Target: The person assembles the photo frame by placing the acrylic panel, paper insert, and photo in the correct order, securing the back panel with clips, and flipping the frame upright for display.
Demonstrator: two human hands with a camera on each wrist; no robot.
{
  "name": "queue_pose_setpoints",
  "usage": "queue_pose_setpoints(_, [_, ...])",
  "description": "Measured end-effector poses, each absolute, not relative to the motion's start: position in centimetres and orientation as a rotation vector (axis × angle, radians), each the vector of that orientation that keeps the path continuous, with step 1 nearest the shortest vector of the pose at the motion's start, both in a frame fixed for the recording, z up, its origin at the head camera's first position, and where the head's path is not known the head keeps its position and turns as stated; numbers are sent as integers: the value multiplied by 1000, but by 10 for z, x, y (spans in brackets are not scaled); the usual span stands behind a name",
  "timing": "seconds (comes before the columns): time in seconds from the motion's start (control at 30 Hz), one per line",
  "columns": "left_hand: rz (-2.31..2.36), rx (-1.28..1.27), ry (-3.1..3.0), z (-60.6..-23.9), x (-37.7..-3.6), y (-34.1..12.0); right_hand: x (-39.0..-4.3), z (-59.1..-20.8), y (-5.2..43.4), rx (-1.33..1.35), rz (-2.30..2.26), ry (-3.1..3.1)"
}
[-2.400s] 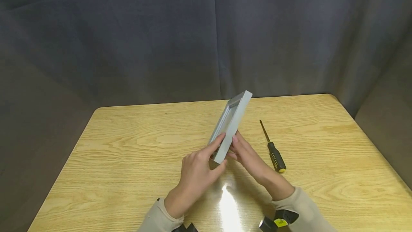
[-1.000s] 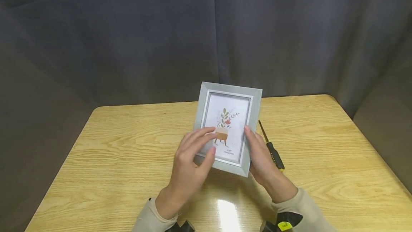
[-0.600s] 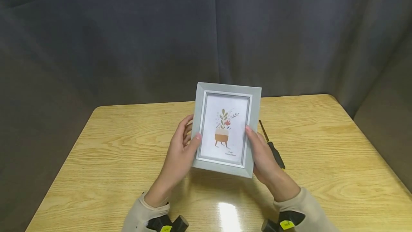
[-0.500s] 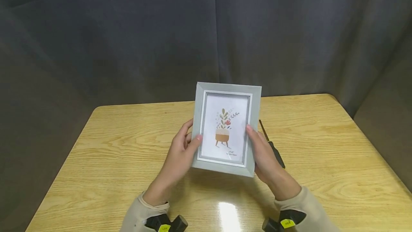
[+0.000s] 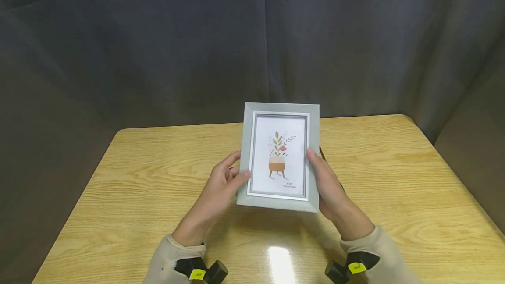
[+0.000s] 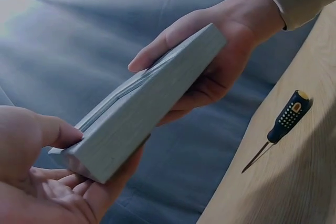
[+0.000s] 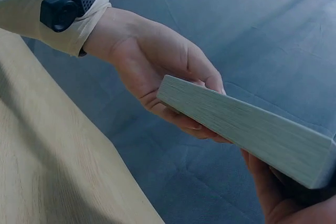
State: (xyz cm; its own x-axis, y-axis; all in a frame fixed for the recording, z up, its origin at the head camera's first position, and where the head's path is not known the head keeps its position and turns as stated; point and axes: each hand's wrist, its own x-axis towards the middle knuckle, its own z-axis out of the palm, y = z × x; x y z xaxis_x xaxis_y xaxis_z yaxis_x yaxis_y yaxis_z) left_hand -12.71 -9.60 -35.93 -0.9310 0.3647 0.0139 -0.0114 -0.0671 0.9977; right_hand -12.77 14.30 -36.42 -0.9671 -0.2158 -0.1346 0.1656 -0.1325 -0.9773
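Observation:
A pale grey picture frame is held up above the table, its front turned toward the head camera. Behind its pane sits a print of a potted plant on a brown three-legged stand. My left hand grips the left side, thumb on the front border and fingers behind. On the opposite side my right hand holds the frame likewise, its thumb at the inner edge. Both wrist views show the frame's thick side between the two hands. The back of the frame is hidden.
A screwdriver with a black and yellow handle lies on the wooden table. In the head view the frame and right hand cover most of it. Dark grey curtains hang behind the table and at its sides.
The frame turned from edge-on to face the head camera. My left hand left the front and took its left side. Lately the frame has straightened slightly and covers more of the screwdriver.

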Motion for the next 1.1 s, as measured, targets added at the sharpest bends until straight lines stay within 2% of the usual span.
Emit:
queue_pose_setpoints(0.2, [2138, 356, 1932, -365, -131, -96, -132, -367, 143, -30, -2197, 1834])
queue_pose_setpoints(0.6, [2167, 211, 2038, -375, -140, -100, -142, -374, 146, -185, -2160, 1881])
queue_pose_setpoints(1.1, [2126, 155, 2095, -384, -147, -103, -151, -389, 152, -267, -1967, 2234])
